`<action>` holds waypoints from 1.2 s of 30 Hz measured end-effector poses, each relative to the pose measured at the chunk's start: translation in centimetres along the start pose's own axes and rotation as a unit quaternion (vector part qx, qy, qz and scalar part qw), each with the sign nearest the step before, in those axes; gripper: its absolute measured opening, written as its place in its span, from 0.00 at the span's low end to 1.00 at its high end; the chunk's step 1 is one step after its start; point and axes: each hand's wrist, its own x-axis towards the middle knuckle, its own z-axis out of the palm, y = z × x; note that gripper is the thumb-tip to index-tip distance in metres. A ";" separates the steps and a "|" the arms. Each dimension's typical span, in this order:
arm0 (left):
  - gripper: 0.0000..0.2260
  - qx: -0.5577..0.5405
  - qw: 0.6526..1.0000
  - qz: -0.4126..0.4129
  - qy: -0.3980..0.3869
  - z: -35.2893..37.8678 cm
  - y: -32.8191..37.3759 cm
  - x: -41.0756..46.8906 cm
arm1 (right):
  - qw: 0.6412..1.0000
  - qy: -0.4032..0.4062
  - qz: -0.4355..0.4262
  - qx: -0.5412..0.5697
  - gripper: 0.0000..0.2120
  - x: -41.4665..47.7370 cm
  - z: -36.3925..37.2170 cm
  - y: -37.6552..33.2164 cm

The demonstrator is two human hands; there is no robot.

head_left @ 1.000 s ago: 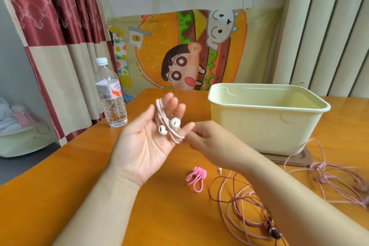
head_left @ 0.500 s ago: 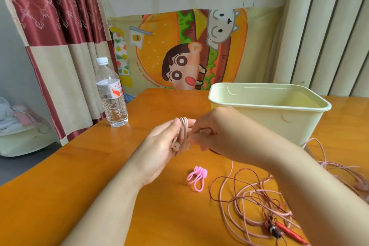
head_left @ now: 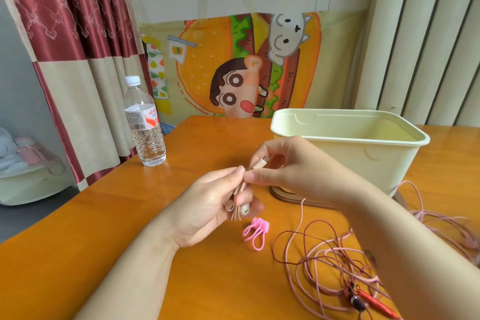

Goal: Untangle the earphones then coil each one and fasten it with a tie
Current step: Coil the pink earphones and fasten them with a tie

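Note:
My left hand grips a coiled pale-pink earphone above the table, its two white earbuds hanging at the bottom of the bundle. My right hand pinches the same earphone's rose-gold plug end at the top of the coil. Pink silicone ties lie on the wooden table just below my hands. A tangle of pink and dark red earphone cords lies at the lower right, partly hidden by my right forearm.
A pale green plastic bin stands on its lid behind my right hand. A water bottle stands near the table's left edge. More pink cord trails at the far right. Curtains hang behind.
My left hand turned from palm-up to gripping the coil upright. My right hand moved up over the bundle and now pinches the plug end.

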 end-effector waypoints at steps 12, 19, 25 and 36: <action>0.09 -0.207 0.972 0.023 -0.105 -1.4 0.4 -0.1 | 0.983 -0.102 0.054 0.146 0.12 0.4 0.4 1.7; 0.12 -0.050 0.994 0.036 0.085 -0.2 0.5 0.1 | 0.996 -0.074 0.032 0.036 0.07 0.2 1.0 0.7; 0.13 -0.016 0.993 0.063 0.096 0.0 0.2 0.4 | 0.999 -0.026 0.041 0.019 0.09 0.6 1.4 1.3; 0.12 -0.244 0.969 0.015 0.043 -0.1 0.5 0.3 | 0.998 0.035 0.019 -0.054 0.04 0.8 1.4 0.8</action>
